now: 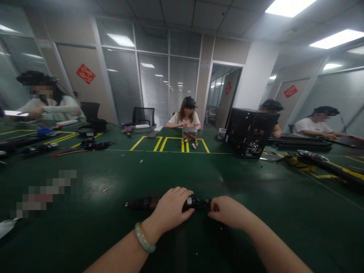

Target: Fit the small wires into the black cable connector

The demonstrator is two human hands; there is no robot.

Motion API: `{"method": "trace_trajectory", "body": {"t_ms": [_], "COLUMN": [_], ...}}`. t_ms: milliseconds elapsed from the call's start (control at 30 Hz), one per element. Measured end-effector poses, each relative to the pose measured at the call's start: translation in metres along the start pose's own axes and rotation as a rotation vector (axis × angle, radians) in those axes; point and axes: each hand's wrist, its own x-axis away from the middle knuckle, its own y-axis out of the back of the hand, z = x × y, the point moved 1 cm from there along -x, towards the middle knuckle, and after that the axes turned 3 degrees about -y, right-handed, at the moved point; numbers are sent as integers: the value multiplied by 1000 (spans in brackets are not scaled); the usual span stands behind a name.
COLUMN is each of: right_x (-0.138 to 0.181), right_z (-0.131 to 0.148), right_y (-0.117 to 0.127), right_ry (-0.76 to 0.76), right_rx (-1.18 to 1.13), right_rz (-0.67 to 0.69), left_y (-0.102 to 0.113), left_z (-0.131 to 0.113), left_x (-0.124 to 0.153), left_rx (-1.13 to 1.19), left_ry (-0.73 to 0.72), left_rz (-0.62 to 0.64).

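Note:
A long black bundle, apparently cables [142, 203], lies across the green table in front of me, with a small light-coloured tip at its left end. My left hand [174, 206] lies over its middle, fingers wrapped around it and thumb along the near side, hiding part of it. A green bangle [145, 238] circles the left wrist. At the bundle's right end, my right hand [227, 212] is closed, fingers curled in a pinch around the thin black end. Exactly what sits between those fingertips is hidden.
A black computer case [247, 132] stands at the back right. Loose cables [91, 146] lie at the left, and a grey box with coloured wires [189, 133] sits opposite, before a seated person. Other people sit left and right. Yellow tape [209, 146] marks the green table [113, 235].

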Motion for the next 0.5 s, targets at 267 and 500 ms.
{"method": "trace_trajectory", "body": {"t_ms": [267, 500], "right_x": [-19, -22], "right_z": [-3, 13], "right_y": [-12, -31], "right_ry": [130, 149], "right_rx": [-690, -794], "right_rz": [123, 141], "left_y": [3, 11], "left_z": [-5, 12], "left_x": [-4, -5], "left_rx": [8, -56], "left_ry": [-21, 13], "left_rz": [14, 26]}}
